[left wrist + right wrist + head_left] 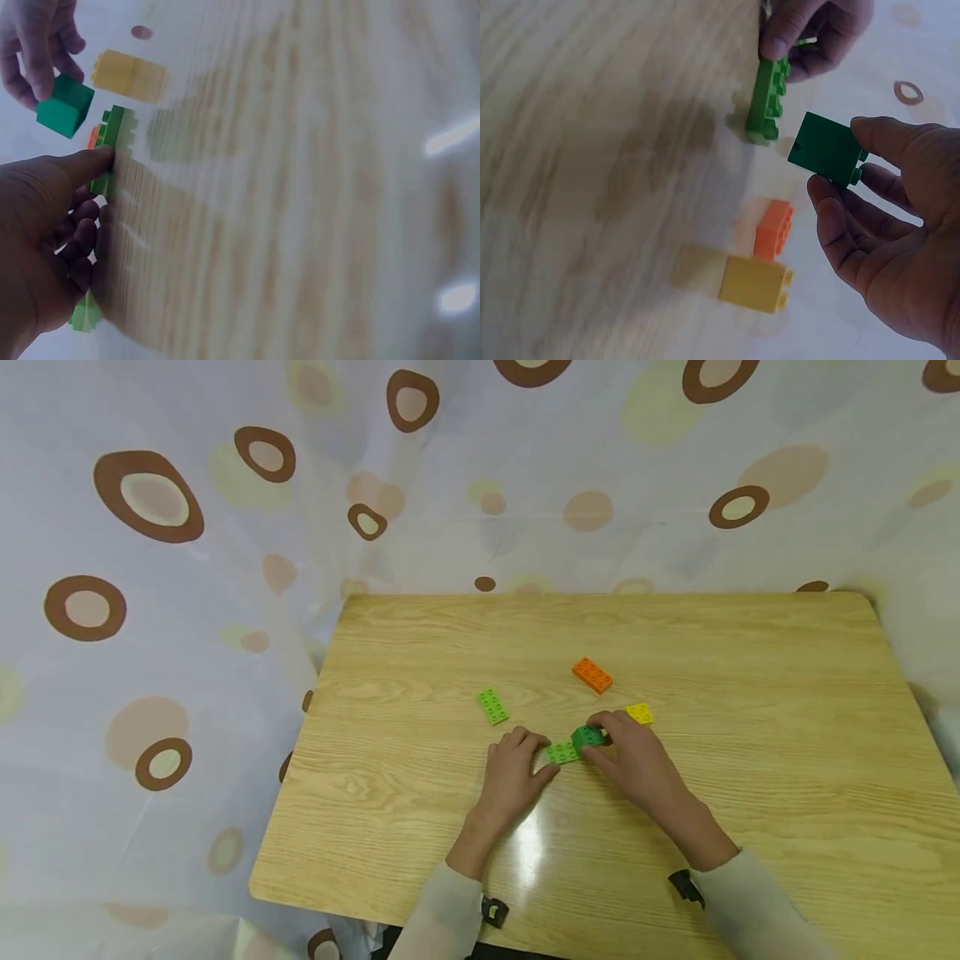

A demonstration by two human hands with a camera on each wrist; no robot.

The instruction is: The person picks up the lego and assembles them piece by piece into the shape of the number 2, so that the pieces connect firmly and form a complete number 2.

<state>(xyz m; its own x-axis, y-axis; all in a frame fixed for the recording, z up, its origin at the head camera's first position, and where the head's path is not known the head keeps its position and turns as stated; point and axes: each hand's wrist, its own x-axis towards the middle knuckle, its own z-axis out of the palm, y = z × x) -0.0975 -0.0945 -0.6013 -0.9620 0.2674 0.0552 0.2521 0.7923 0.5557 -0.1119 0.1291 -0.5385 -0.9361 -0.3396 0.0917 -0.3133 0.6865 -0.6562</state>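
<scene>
My left hand (513, 774) pinches the end of a flat light green toy building brick (561, 752), which lies studs up on the table. Between thumb and fingers of my right hand (637, 758) is a taller dark green brick (587, 737). Both wrist views show this dark green brick (826, 148) held off the table, apart from the light green brick (765, 101) and tilted. Its studs face the palm side in the right wrist view. Part of the light green brick hides behind my left thumb in the left wrist view.
A yellow brick (640, 713) stands just beyond my right hand. Farther back lies an orange brick (592, 675). Another flat light green brick (492, 706) is beyond my left hand. Patterned curtains surround the wooden table (405, 693) at the back and sides.
</scene>
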